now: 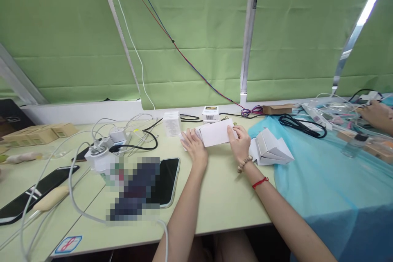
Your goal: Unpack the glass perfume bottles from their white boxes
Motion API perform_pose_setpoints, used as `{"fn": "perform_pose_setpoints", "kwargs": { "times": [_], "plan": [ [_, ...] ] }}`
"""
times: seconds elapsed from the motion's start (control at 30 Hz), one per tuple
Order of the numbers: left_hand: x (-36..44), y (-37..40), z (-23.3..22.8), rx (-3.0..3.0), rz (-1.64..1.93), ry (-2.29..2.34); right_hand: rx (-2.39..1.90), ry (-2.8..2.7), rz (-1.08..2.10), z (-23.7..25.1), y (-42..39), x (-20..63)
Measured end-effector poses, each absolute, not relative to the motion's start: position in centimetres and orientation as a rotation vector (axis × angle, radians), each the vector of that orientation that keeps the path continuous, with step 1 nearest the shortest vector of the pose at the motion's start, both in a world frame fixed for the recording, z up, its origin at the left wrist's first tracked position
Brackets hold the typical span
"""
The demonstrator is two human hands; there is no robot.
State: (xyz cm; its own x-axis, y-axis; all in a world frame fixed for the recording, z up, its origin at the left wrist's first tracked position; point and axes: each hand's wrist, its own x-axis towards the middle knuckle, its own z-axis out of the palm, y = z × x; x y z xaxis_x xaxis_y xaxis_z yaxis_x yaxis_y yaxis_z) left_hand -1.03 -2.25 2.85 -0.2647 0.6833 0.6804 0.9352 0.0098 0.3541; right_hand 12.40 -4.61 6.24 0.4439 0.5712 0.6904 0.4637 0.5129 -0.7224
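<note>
1. White carton (215,134): located between the person's two hands, raised at a slant with one plain long face toward the wearer. Whether it is flat or opened out cannot be told.
2. Right hand (241,143): gripping the carton's right end, thumb on the near face, other fingers mostly behind it. A beaded bracelet (245,164) and a red cord (260,183) sit below it on the arm.
3. Left hand (195,147): back upward, fingers bent over the left end; whether they close on it cannot be told, the underside being hidden.
4. Step in hand, judged: two-handed handling of the carton. From this hold, the next move calls for steady support at both ends and light pressure; thin board would likely crease.
5. Materials: carton face smooth, matte, straight-edged; layered edges near the left fingers.
6. Just right of the right hand: angular white folded card (272,149), partly on a thin, wrinkled blue sheet (307,188).
7. Beyond the left hand: upright white box (171,124) with fine print. Beyond the carton: small white box (210,114) with a barcode.
8. Nearer, left of the left hand: glossy dark phone (167,182) on the pale, smooth table (227,204).
</note>
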Motion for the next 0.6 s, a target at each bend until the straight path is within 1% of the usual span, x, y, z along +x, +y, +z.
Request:
{"fn": "perform_pose_setpoints", "kwargs": {
  "times": [0.2, 0.4, 0.47, 0.6],
  "plan": [
    [-1.2, -2.1, 3.2, -1.663, -1.349, -1.950, -1.081, -1.089, 0.040, 7.0, -5.2, 12.3],
    [-1.7, -2.2, 3.6, -1.630, -1.606, -1.769, -1.020, -1.152, 0.158, 8.2, -7.0, 12.0],
    [-1.8, -2.1, 3.8, -1.611, -1.676, -1.727, -0.993, -1.202, 0.087, 9.2, -8.3, 13.2],
    [-1.5, -1.9, 4.4, -1.587, -1.745, -1.672, -1.004, -1.125, -0.236, 11.2, -10.6, 18.0]
  ]
}}
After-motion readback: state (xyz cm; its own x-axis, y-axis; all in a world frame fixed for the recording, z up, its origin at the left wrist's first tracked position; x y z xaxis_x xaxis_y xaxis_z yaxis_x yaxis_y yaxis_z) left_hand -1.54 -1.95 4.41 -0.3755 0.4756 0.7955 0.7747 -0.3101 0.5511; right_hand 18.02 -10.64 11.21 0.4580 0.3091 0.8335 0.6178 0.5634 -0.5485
